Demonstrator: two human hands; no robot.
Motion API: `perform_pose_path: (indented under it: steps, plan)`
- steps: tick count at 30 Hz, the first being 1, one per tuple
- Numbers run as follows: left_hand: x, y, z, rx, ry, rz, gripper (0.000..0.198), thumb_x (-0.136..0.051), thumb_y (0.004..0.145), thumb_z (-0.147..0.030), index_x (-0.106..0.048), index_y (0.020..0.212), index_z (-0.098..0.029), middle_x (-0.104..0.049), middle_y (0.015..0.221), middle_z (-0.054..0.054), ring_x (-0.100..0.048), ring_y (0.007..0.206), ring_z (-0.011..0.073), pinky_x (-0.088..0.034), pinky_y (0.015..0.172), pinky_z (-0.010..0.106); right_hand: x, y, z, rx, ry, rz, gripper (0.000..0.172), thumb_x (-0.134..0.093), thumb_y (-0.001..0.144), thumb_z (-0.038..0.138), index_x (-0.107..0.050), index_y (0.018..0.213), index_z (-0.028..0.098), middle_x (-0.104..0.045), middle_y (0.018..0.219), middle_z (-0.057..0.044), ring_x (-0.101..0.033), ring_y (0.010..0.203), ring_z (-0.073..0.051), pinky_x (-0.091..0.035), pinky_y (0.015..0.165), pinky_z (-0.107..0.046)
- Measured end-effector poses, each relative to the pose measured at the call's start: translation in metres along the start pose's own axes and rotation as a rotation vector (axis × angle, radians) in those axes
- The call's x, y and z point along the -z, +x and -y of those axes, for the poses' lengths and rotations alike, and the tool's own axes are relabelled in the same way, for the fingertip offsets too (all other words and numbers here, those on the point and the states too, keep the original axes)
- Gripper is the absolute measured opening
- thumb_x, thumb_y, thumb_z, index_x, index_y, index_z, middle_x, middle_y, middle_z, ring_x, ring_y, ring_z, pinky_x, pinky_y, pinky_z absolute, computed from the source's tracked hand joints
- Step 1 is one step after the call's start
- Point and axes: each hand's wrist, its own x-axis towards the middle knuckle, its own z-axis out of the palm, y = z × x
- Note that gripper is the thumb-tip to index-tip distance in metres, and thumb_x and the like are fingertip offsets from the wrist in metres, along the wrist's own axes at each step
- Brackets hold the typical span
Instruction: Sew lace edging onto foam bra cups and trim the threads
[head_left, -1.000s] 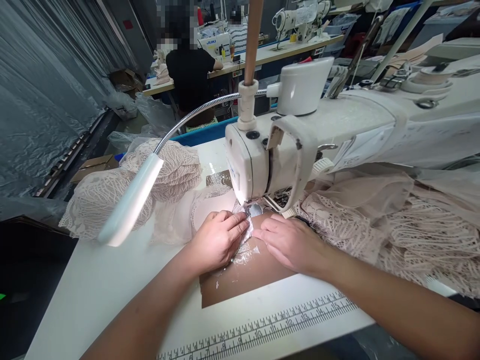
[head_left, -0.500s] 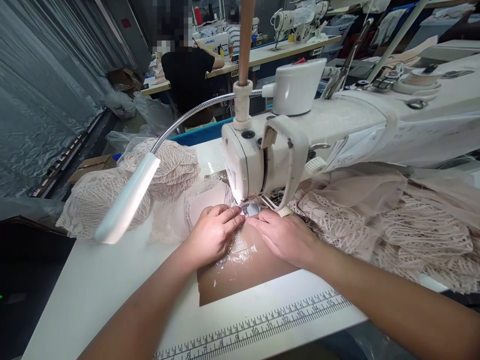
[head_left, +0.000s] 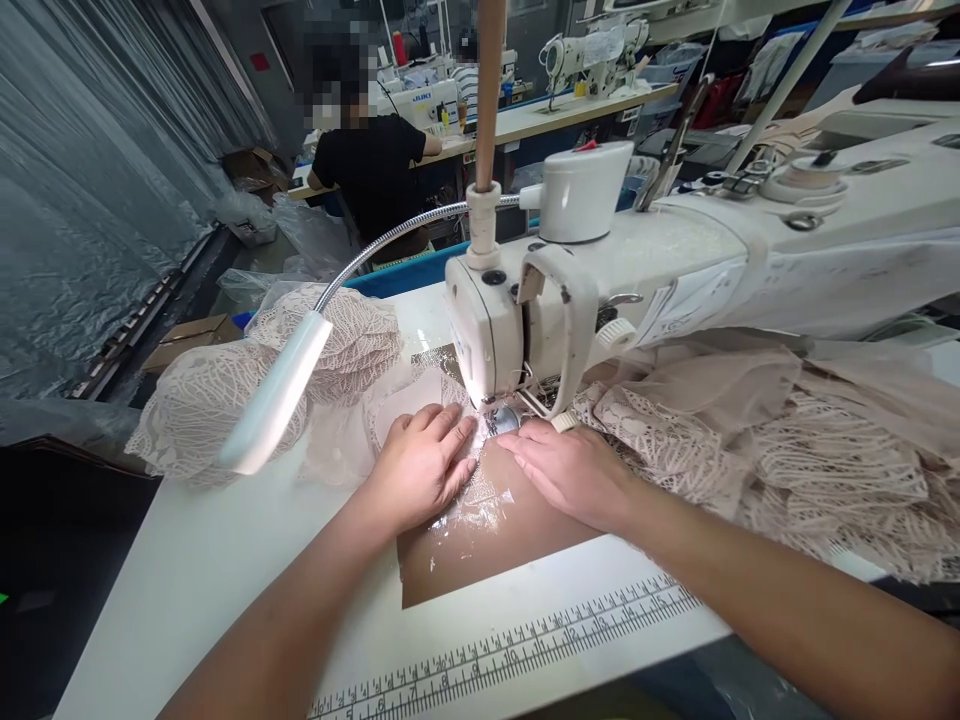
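My left hand (head_left: 421,462) lies flat with fingers stretched out on pale lace fabric (head_left: 480,490), just left of the needle area of a white sewing machine (head_left: 517,330). My right hand (head_left: 571,468) lies flat on the same fabric to the right of the needle, fingertips close to the presser foot (head_left: 501,415). Both hands press the lace down on a brown panel (head_left: 487,545) set into the white table (head_left: 202,560). The lace runs on to the right under the machine arm as a large beige heap (head_left: 810,450).
A gooseneck lamp (head_left: 276,395) hangs over a pile of lace (head_left: 225,385) at the left. A printed ruler (head_left: 525,640) runs along the table's front edge. Behind, a person in black (head_left: 371,160) sits at another sewing table. Plastic sheeting (head_left: 82,180) hangs on the left.
Both hands have slid a little away from me toward the needle, feeding the lace along. My left fingers are stretched out flatter than before.
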Motion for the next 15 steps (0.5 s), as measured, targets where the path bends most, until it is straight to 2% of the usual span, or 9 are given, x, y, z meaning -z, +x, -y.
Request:
perform_pose_path:
  steps: [3, 7, 11, 15]
  plan:
    - [0.016, -0.007, -0.006, 0.055, -0.01, 0.109, 0.044, -0.038, 0.091, -0.042, -0.051, 0.124, -0.016, -0.054, 0.123, 0.014, -0.051, 0.102, 0.0301, -0.047, 0.081, 0.044, 0.002, -0.001, 0.0, -0.023, -0.01, 0.001, 0.03, -0.044, 0.086, 0.015, -0.066, 0.107, 0.019, -0.063, 0.078, -0.002, -0.046, 0.06, -0.013, -0.033, 0.057, -0.025]
    - [0.032, -0.014, -0.012, 0.034, -0.126, 0.233, 0.037, -0.036, 0.092, -0.035, -0.057, 0.116, -0.016, -0.061, 0.105, 0.011, -0.057, 0.088, 0.0239, -0.05, 0.076, 0.037, 0.003, -0.001, -0.001, -0.057, -0.028, 0.024, 0.03, -0.043, 0.087, 0.015, -0.067, 0.104, 0.019, -0.062, 0.075, -0.003, -0.046, 0.059, -0.013, -0.033, 0.057, -0.025]
    - [0.027, -0.013, -0.014, 0.0, -0.174, 0.152, 0.032, -0.037, 0.092, -0.028, -0.06, 0.111, -0.016, -0.062, 0.1, 0.012, -0.058, 0.089, 0.0224, -0.05, 0.077, 0.035, 0.002, -0.001, -0.002, -0.071, -0.045, 0.028, 0.03, -0.043, 0.087, 0.016, -0.068, 0.102, 0.02, -0.064, 0.077, -0.003, -0.046, 0.06, -0.013, -0.033, 0.058, -0.026]
    - [0.012, -0.009, -0.016, -0.068, -0.17, 0.036, 0.031, -0.039, 0.092, -0.027, -0.059, 0.112, -0.016, -0.06, 0.113, 0.011, -0.054, 0.096, 0.023, -0.049, 0.082, 0.037, 0.001, -0.001, -0.002, -0.064, -0.055, 0.022, 0.029, -0.043, 0.086, 0.015, -0.068, 0.1, 0.02, -0.065, 0.078, -0.002, -0.047, 0.06, -0.013, -0.033, 0.058, -0.026]
